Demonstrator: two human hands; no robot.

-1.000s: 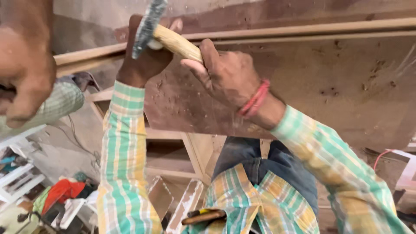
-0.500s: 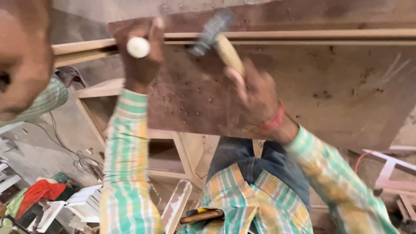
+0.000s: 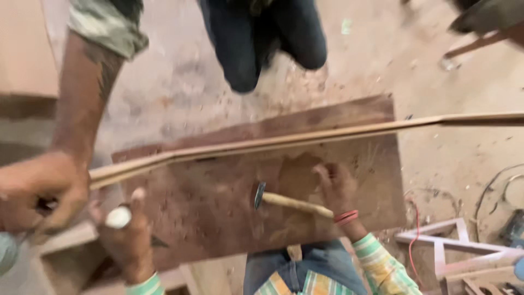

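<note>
Hammer [image 3: 289,202] now flat on board [image 3: 218,213], no longer raised; right hand [image 3: 338,188] lower.
</note>
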